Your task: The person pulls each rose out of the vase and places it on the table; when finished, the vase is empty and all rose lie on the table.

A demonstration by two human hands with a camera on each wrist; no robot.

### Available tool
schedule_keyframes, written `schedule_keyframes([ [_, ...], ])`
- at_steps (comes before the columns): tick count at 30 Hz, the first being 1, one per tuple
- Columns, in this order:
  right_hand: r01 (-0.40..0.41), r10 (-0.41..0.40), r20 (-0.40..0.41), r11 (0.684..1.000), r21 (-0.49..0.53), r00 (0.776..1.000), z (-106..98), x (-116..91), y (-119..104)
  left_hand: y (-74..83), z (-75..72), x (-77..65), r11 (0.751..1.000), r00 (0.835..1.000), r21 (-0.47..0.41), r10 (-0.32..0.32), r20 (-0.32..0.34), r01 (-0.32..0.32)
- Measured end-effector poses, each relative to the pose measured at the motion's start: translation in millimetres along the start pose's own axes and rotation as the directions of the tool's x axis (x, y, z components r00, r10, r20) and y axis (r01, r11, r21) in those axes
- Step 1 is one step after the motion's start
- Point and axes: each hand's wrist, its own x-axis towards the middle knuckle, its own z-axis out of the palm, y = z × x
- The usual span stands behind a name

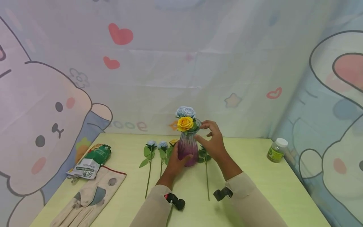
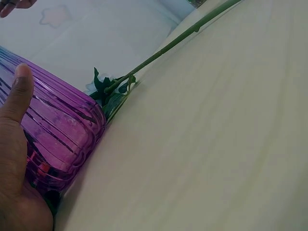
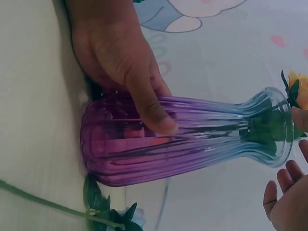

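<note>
A ribbed glass vase (image 1: 189, 148), purple at the base and pale blue at the neck, stands upright on the table. My left hand (image 1: 176, 160) grips its lower body, thumb across the front. From its mouth rise a yellow rose (image 1: 185, 124) and light blue roses (image 1: 188, 112), their stems visible through the glass. Beside the rim is my right hand (image 1: 214, 142), fingers loosely bent and spread. In the right wrist view, the right thumb lies close by the glass rim (image 3: 285, 156) and leaves, the other fingers (image 3: 293, 171) apart from the glass.
Left of the vase lie blue roses (image 1: 151, 143) and a yellow rose (image 1: 173, 142); another stem (image 1: 207, 179) lies right. A green-and-white packet (image 1: 93, 160) touches work gloves (image 1: 93, 195) at the left. A white-capped jar (image 1: 277, 151) stands near the right edge. Printed cloth (image 1: 170, 69) hangs behind.
</note>
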Motion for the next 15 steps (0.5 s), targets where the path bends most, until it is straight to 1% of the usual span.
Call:
schedule_keyframes([
  [6, -0.010, 0.010, 0.003, 1.000, 0.013, 1.000, 8.9, 3.6, -6.1, 2.8, 0.4, 0.6, 0.999, 1.000, 0.038, -0.009, -0.006, 0.009],
  [15, -0.041, 0.041, -0.022, 0.999, 0.012, 0.999, 19.3, 4.7, -5.4, 1.9, 0.7, -1.2, 0.999, 1.000, 0.041, -0.005, -0.015, 0.005],
])
